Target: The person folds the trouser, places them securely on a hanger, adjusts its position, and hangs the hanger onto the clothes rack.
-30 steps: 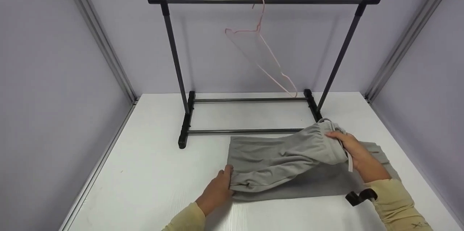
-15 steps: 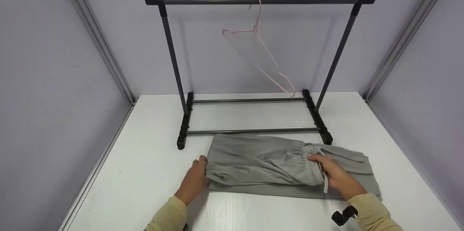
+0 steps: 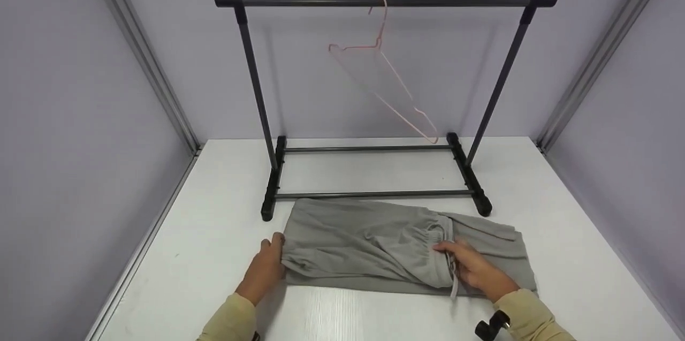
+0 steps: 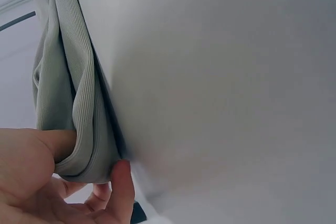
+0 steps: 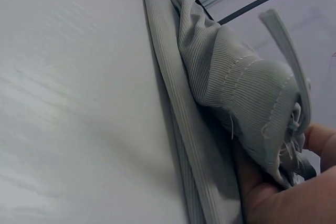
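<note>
Head view: grey drawstring trousers [image 3: 348,244], judged light and limp, lay folded nearer the worktop's [image 3: 208,255] right edge, left hand [image 3: 264,267] pinching the folded end [image 3: 291,243], right hand [image 3: 480,270] gripping the gathered waistband [image 3: 440,267], probably the surest hold.

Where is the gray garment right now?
In the head view, the gray garment lies on the white table in front of the black rack. The left hand grips its left end, the right hand its drawstring waistband.
</note>
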